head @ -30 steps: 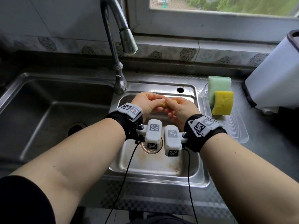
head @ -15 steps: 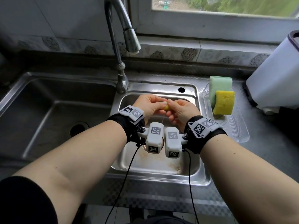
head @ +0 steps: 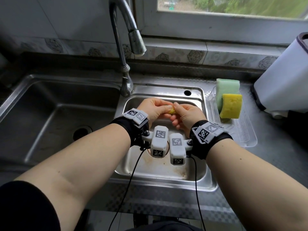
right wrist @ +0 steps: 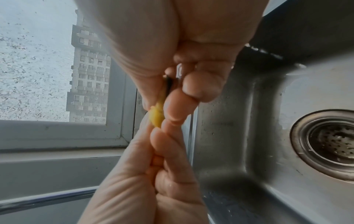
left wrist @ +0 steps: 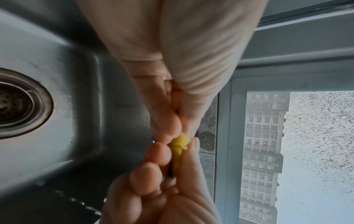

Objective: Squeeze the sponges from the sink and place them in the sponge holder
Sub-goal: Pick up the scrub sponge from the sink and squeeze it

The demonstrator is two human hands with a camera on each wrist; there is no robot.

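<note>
Over the small sink basin (head: 160, 172) both hands squeeze one yellow sponge (head: 172, 111) between them. My left hand (head: 156, 109) grips its left end and my right hand (head: 185, 114) grips its right end, so only a crumpled yellow bit shows. In the left wrist view the sponge (left wrist: 179, 145) is pinched between fingertips, and the right wrist view shows the same sponge (right wrist: 157, 115). The clear plastic sponge holder (head: 246, 135) stands on the counter to the right, with a green sponge (head: 227, 87) and a yellow sponge (head: 230, 105) upright in it.
A curved metal faucet (head: 126, 39) rises at the back between the basins. The large left basin (head: 50, 122) has a drain hole. A white appliance (head: 283, 77) stands at the far right. The small basin's strainer (right wrist: 333, 142) lies below the hands.
The hands stay together over the small basin, still squeezing the sponge; they have barely shifted while the view moved a little.
</note>
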